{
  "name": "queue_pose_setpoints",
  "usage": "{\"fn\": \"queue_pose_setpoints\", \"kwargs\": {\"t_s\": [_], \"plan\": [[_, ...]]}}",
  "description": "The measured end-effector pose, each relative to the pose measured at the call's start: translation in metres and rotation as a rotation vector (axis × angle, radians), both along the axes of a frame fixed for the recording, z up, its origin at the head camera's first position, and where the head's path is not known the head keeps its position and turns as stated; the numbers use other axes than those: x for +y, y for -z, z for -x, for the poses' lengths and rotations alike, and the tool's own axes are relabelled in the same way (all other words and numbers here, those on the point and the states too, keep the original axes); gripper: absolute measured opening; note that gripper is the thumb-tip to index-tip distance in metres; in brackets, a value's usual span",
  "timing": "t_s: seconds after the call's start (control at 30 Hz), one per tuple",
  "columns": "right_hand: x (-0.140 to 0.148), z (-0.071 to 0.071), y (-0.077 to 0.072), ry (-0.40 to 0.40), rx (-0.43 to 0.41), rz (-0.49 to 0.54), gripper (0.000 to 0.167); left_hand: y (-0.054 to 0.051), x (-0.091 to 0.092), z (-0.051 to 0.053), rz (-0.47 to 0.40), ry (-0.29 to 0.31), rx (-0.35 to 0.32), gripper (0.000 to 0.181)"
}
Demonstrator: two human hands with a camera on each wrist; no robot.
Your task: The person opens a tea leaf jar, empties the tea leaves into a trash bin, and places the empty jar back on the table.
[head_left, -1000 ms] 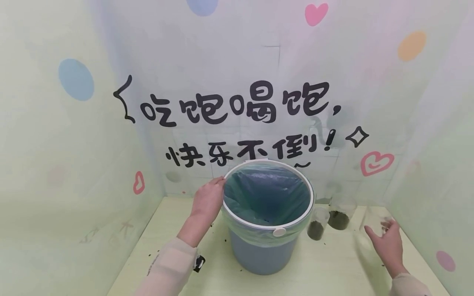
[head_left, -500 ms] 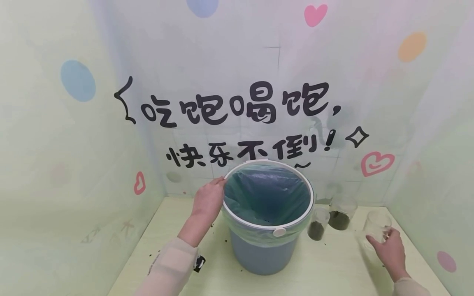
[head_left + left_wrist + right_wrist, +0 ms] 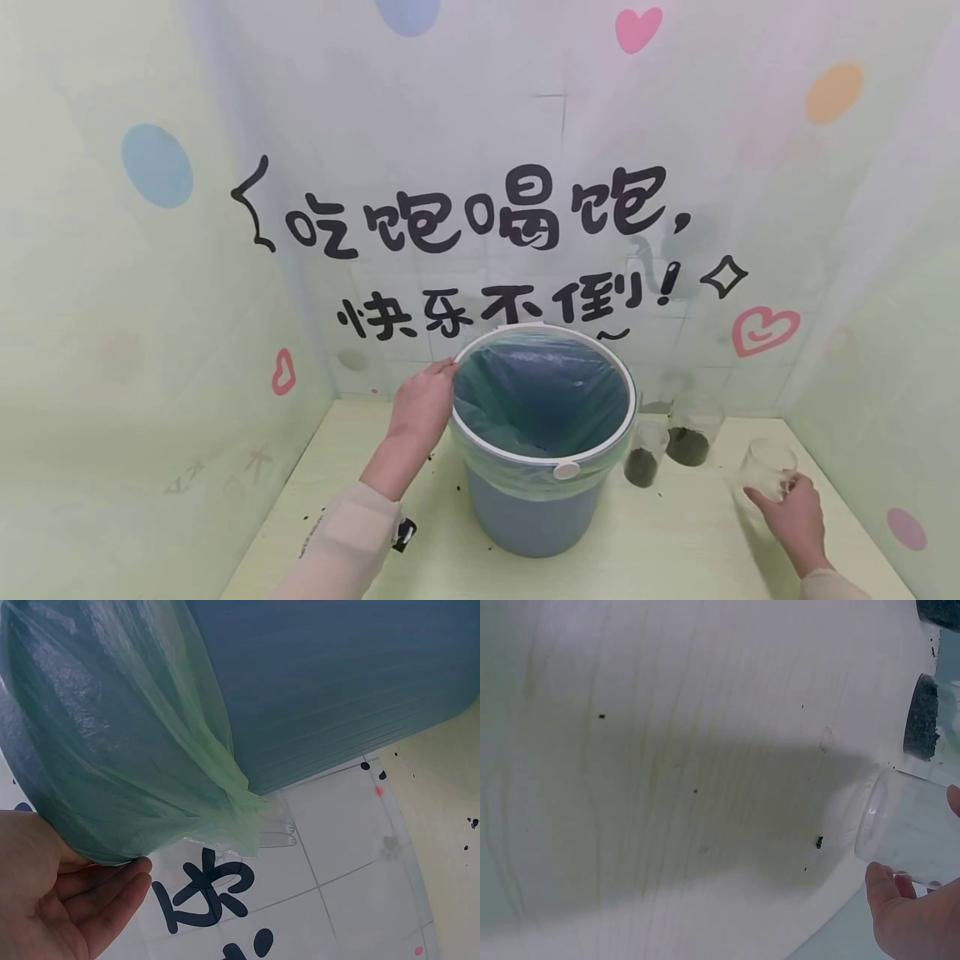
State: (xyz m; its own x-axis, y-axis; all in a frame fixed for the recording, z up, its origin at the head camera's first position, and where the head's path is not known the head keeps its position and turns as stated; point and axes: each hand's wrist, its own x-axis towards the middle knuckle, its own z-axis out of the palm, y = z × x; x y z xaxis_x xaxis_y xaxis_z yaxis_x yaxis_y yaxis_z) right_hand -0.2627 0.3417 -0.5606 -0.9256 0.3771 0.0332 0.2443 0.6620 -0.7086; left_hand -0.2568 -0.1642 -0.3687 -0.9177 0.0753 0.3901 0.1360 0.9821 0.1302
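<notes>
A blue-grey trash bin (image 3: pixel 532 525) with a white rim stands mid-table, lined with a translucent green bag (image 3: pixel 547 392). My left hand (image 3: pixel 422 407) grips the bin's rim on its left side; in the left wrist view its fingers (image 3: pixel 120 892) lie against the outside of the bag-covered edge. On the right, my right hand (image 3: pixel 797 517) holds a clear cup (image 3: pixel 768 467) around its side. That cup (image 3: pixel 907 825) looks empty and upright in the right wrist view, its base close to the tabletop; whether it touches is hard to tell.
Left of the held cup stand two clear cups with dark granular stuff inside, a narrow one (image 3: pixel 642 462) and a wider one (image 3: pixel 688 442). Dark crumbs lie scattered on the pale table (image 3: pixel 667 550). Printed walls (image 3: pixel 480 125) enclose the back and sides.
My right hand has moved slightly down and toward me with the clear cup, which was blurred in motion a second ago. My left hand has stayed on the bin's rim.
</notes>
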Motion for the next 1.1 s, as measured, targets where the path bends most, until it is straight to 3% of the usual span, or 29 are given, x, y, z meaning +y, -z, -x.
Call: {"fn": "queue_pose_setpoints", "kwargs": {"t_s": [0.7, 1.1], "plan": [[0.002, -0.006, 0.008, 0.006, -0.013, -0.013, 0.076, 0.000, 0.001, 0.001, 0.001, -0.001, -0.010, 0.035], [0.007, -0.005, 0.012, -0.013, -0.039, 0.000, 0.089, 0.000, 0.000, 0.001, -0.015, -0.001, -0.011, 0.034]]}}
